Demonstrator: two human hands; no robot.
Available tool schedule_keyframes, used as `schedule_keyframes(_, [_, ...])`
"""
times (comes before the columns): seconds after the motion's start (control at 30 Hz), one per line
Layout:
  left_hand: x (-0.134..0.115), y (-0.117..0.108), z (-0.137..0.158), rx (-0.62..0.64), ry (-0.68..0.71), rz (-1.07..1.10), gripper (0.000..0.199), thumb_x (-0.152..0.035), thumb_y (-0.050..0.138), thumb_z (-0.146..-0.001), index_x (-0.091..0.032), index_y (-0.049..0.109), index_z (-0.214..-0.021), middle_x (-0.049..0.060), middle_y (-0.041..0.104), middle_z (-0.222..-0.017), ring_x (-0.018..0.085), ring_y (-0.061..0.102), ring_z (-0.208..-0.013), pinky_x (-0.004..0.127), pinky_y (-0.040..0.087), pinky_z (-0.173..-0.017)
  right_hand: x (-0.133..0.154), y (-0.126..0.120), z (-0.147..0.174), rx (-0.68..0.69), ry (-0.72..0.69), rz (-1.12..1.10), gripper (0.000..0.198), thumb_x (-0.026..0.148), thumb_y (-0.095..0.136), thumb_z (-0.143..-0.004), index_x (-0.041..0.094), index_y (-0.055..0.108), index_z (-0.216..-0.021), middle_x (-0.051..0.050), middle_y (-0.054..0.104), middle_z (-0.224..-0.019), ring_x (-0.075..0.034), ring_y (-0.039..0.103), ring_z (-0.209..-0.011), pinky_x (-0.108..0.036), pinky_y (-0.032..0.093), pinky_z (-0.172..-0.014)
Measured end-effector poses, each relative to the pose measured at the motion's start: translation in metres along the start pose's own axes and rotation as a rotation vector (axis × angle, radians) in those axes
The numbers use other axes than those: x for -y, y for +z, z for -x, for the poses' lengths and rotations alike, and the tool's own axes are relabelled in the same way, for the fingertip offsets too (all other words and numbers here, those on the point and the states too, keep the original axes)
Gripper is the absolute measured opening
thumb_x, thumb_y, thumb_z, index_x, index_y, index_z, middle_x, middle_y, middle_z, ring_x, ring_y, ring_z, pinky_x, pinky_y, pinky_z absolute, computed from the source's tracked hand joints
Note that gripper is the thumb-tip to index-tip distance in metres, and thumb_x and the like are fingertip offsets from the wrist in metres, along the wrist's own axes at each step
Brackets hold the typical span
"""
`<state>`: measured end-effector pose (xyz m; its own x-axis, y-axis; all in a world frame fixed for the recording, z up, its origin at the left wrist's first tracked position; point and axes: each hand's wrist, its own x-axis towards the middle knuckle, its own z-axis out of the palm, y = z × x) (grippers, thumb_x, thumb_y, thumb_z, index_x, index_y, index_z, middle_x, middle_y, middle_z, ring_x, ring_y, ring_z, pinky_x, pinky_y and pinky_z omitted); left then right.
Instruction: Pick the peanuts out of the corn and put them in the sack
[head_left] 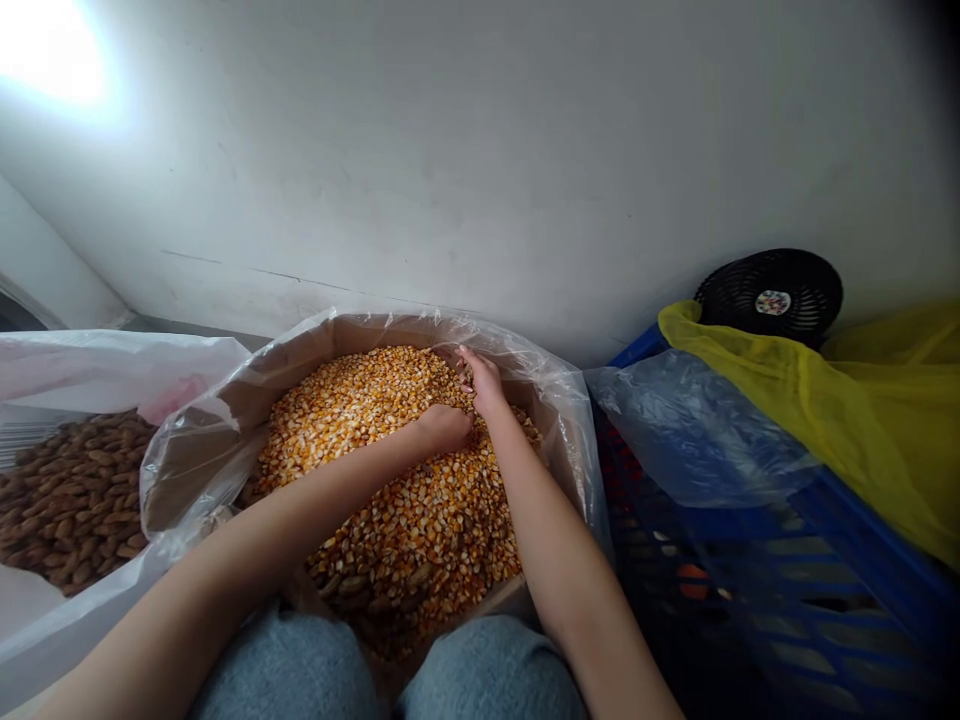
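Loose yellow-orange corn kernels [352,400] fill a plastic-lined cardboard box [574,430] in front of my knees. My left hand [448,430] is closed in a fist against the corn, knuckles up, with whatever it grips hidden. Just beyond it, near the far right side of the box, my right hand [484,382] curls its fingers around small brownish pieces [466,374], too small to name. A few peanuts in their shells [352,585] lie on the kernels at the near side, in shadow.
A white bag [112,350] of unshelled peanuts [82,490] stands on the left. To the right is a blue plastic crate [862,560] with clear plastic [697,430] and yellow netting [870,420] over it. A black round fan [780,295] rests by the white wall [480,150].
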<state>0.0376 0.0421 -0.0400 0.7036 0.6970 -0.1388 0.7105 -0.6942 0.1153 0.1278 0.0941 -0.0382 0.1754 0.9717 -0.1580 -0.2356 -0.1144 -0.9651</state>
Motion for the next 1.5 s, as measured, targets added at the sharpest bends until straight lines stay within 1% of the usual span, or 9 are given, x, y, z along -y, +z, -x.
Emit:
schedule_keyframes(0.47, [-0.006,0.001,-0.008,0.045,-0.115,0.088,0.026,-0.019,0.041,-0.077,-0.01,0.062,-0.09,0.015,0.064,-0.088,0.025,0.059,-0.086,0.035,0.045,-0.074,-0.006,0.001,0.001,0.029,-0.018,0.229,0.038,0.044,0.053,-0.067,0.014,0.059,-0.089,0.0,0.053,-0.072,-0.003,0.035,-0.041,-0.017,0.018,-0.033])
schedule_keyframes(0.53, [-0.003,0.002,-0.009,0.025,-0.159,0.135,0.028,-0.022,0.042,-0.076,-0.011,0.061,-0.092,0.016,0.064,-0.09,0.026,0.059,-0.086,0.035,0.045,-0.073,-0.004,0.001,0.002,0.019,-0.055,0.388,0.041,0.046,0.046,-0.072,0.015,0.058,-0.095,-0.002,0.054,-0.074,-0.004,0.037,-0.041,-0.017,0.021,-0.033])
schedule_keyframes(0.67, [0.009,0.003,-0.012,-0.022,-0.257,0.263,0.031,-0.029,0.042,-0.075,-0.012,0.06,-0.094,0.015,0.063,-0.091,0.025,0.059,-0.083,0.033,0.045,-0.069,0.004,-0.003,0.002,0.006,-0.053,0.917,0.045,0.045,0.033,-0.08,0.013,0.057,-0.1,-0.004,0.059,-0.073,-0.007,0.044,-0.045,-0.018,0.028,-0.037])
schedule_keyframes(0.8, [0.028,-0.003,-0.013,-0.088,-0.312,0.414,0.035,-0.033,0.034,-0.078,-0.014,0.059,-0.093,0.011,0.063,-0.091,0.021,0.059,-0.08,0.027,0.044,-0.066,0.012,-0.008,-0.001,0.061,0.062,1.181,0.027,0.033,0.056,-0.066,0.009,0.064,-0.074,-0.008,0.06,-0.06,-0.015,0.053,-0.054,-0.021,0.034,-0.045])
schedule_keyframes(0.93, [0.041,-0.011,-0.009,-0.111,-0.283,0.537,0.033,-0.038,0.039,-0.076,-0.014,0.06,-0.084,0.006,0.063,-0.081,0.017,0.056,-0.073,0.023,0.042,-0.063,0.014,-0.009,-0.005,0.131,0.2,1.38,0.016,0.023,0.06,-0.059,0.009,0.064,-0.064,-0.011,0.061,-0.057,-0.021,0.058,-0.06,-0.024,0.037,-0.05])
schedule_keyframes(1.07, [0.044,-0.018,-0.003,-0.043,-0.206,0.657,0.026,-0.037,0.046,-0.071,-0.015,0.059,-0.068,0.0,0.057,-0.061,0.011,0.05,-0.055,0.019,0.038,-0.051,0.012,-0.012,-0.004,0.227,0.287,1.484,0.009,0.019,0.061,-0.058,0.011,0.064,-0.06,-0.01,0.062,-0.057,-0.02,0.059,-0.059,-0.024,0.039,-0.05])
schedule_keyframes(1.2, [0.055,-0.025,0.001,-0.024,-0.209,0.849,0.028,-0.041,0.043,-0.073,-0.016,0.055,-0.072,-0.004,0.045,-0.05,0.006,0.036,-0.039,0.019,0.029,-0.038,0.006,-0.012,0.004,0.331,0.309,1.518,0.004,0.018,0.064,-0.055,0.014,0.064,-0.056,-0.007,0.063,-0.057,-0.017,0.057,-0.056,-0.023,0.041,-0.048])
schedule_keyframes(1.33, [0.07,-0.028,0.003,-0.099,-0.307,1.113,0.028,-0.044,0.046,-0.071,-0.016,0.049,-0.074,-0.006,0.037,-0.048,0.005,0.03,-0.034,0.019,0.024,-0.033,0.004,-0.008,0.007,0.358,0.3,1.58,0.011,0.021,0.068,-0.051,0.013,0.064,-0.058,-0.008,0.064,-0.064,-0.019,0.059,-0.063,-0.026,0.044,-0.055])
schedule_keyframes(1.5, [0.078,-0.027,0.005,-0.17,-0.358,1.111,0.028,-0.045,0.047,-0.071,-0.016,0.049,-0.071,-0.006,0.037,-0.046,0.005,0.03,-0.033,0.019,0.024,-0.033,0.006,-0.005,0.006,0.256,0.265,1.701,0.037,0.022,0.07,-0.049,0.012,0.065,-0.084,-0.015,0.062,-0.094,-0.026,0.057,-0.089,-0.034,0.043,-0.073])
